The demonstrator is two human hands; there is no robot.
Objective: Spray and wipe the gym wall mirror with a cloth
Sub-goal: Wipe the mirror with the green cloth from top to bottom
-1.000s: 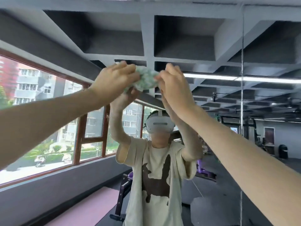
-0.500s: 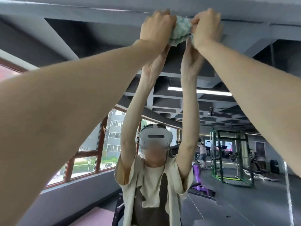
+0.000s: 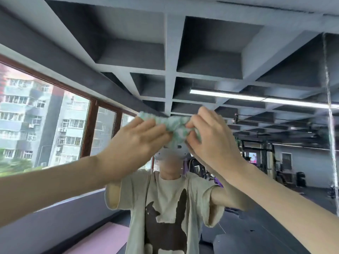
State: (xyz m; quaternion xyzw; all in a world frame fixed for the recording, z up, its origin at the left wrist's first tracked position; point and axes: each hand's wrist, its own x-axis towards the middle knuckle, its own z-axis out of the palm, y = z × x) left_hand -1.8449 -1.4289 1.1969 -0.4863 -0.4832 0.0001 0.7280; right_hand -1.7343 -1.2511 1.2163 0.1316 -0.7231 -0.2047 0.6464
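Observation:
The gym wall mirror [image 3: 229, 57] fills the view straight ahead, showing my own reflection and the grey coffered ceiling. A crumpled green-and-white cloth [image 3: 174, 125] is pressed against the glass at about head height. My left hand [image 3: 136, 142] lies on the cloth's left end with its fingers curled over it. My right hand [image 3: 209, 138] grips the cloth's right end, fingers bunched into the fabric. Both arms reach forward and up. No spray bottle is in view.
A vertical seam between mirror panels [image 3: 330, 110] runs down the right side. Reflected in the glass are brown-framed windows [image 3: 55, 129] at left, a pink mat [image 3: 102, 239] on the floor below, and gym racks [image 3: 264, 158] at far right.
Both hands and the cloth have come down the mirror from the top edge to head height. The view has tilted down with them.

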